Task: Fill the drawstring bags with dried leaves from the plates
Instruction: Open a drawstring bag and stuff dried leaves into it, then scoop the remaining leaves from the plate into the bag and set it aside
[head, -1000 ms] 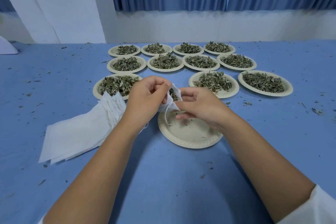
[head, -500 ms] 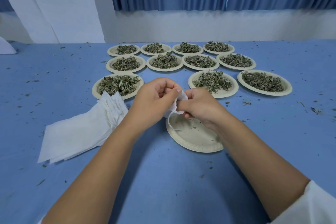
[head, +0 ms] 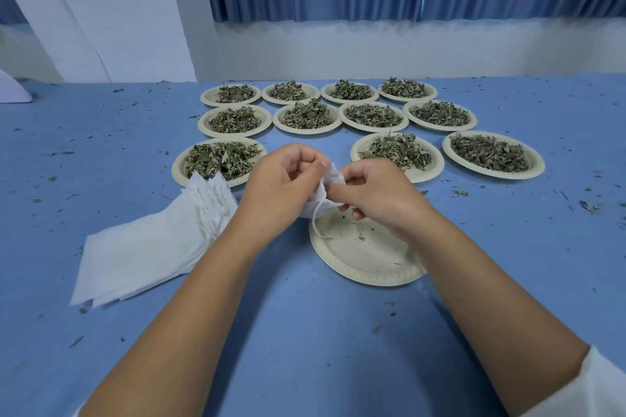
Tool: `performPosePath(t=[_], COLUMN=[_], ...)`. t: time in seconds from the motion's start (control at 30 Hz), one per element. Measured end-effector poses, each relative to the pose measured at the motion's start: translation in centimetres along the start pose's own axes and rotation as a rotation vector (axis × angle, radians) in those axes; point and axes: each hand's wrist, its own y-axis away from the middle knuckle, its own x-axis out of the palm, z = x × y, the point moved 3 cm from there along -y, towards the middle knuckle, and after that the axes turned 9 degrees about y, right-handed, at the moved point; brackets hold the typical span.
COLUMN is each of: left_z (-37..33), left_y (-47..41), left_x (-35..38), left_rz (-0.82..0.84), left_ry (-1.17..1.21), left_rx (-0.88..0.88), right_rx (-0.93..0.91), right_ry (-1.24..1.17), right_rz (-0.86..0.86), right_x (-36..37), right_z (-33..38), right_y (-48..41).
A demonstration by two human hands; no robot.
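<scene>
A small white drawstring bag is held between both hands above a nearly empty paper plate with only leaf crumbs. My left hand grips the bag's left side with curled fingers. My right hand pinches its top edge from the right. A loop of white string hangs from the bag onto the plate. The bag's contents are hidden by the fingers. Several paper plates heaped with dried green leaves stand in rows behind the hands.
A fanned stack of flat white bags lies on the blue table to the left, overlapping the rim of one leaf plate. Leaf crumbs are scattered over the cloth. A white wall and blue curtain stand behind.
The bag's open mouth, with leaves showing inside a second ago, is now bunched together between the two hands, which have moved closer. The hands and plate sit slightly further right.
</scene>
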Motion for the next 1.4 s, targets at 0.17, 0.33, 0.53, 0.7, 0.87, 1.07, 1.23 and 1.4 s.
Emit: performPosePath(t=[0.17,0.33,0.53,0.7,0.87,1.07,1.23,1.4], left_z=[0.0,0.1,0.0,-1.4,-2.2,-1.9,-0.2,1.5], left_y=[0.3,0.0,-0.3,-0.4,-1.3,-2.6,-4.0,-4.2], left_x=[0.3,-0.1,0.0,2.9,8.9,17.7,26.5,34.0], left_rz=[0.060,-0.013,-0.075,-0.122,-0.038,0.078,0.235,0.304], left_ry=[-0.015,-0.035,-0.079,-0.425,-0.626,-0.648,-0.560,-0.446], left_rx=[0.013,0.034,0.084,0.313,0.407,0.440,0.328,0.257], right_rx=[0.003,0.049,0.203,0.187,0.225,0.271,0.336,0.430], right_ry=[0.049,0.065,-0.226,-0.487,-0.804,-1.042,-0.890,-0.779], right_rz=[-0.121,-0.073,0.215,0.069,-0.116,-0.202,-0.556,-0.797], right_x=[0.6,0.6,0.7,-1.5,-6.3,-13.3,-19.5,-26.0], right_z=[-0.6,-0.5,0.0,0.6,-0.8,-5.0,-9.5,-14.9], right_y=[-0.8,-0.8,0.3,0.7,1.1,1.6,1.0,0.2])
